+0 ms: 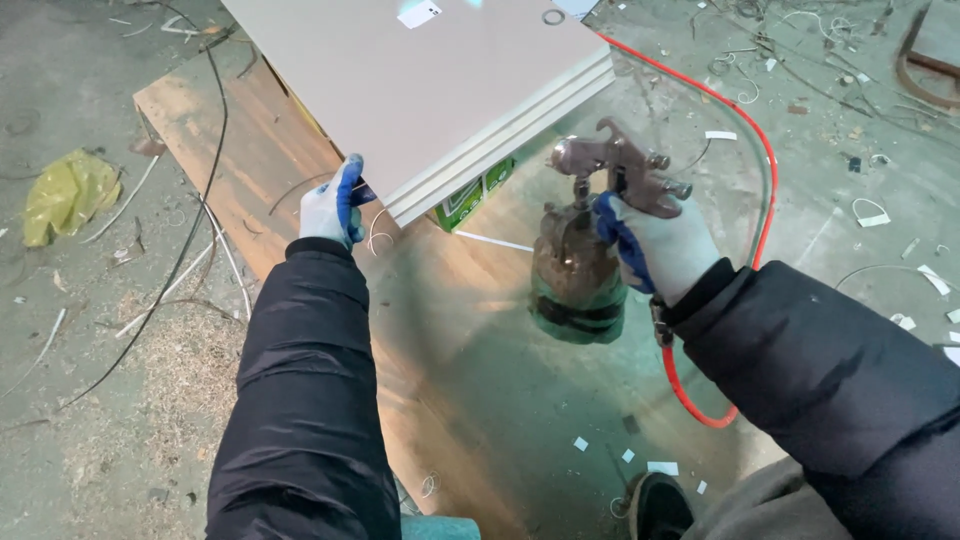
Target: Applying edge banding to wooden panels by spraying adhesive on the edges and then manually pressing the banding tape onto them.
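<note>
My left hand point(335, 205), in a white and blue glove, grips the near corner of a stack of pale flat boards point(420, 85) that lies on a wooden sheet point(270, 150). My right hand point(655, 245), gloved the same way, holds a metal spray gun point(620, 170) by its handle. A grimy cup point(575, 275) hangs under the gun, just off the boards' near edge. A red hose point(765, 175) runs from the gun's base and loops round to the right.
A green and white box point(470, 195) sits under the boards. A yellow plastic bag point(65, 190) lies on the floor at the left. Black cable point(200, 190), sawdust, white strips and scraps litter the concrete floor. My shoe point(660, 505) is at the bottom.
</note>
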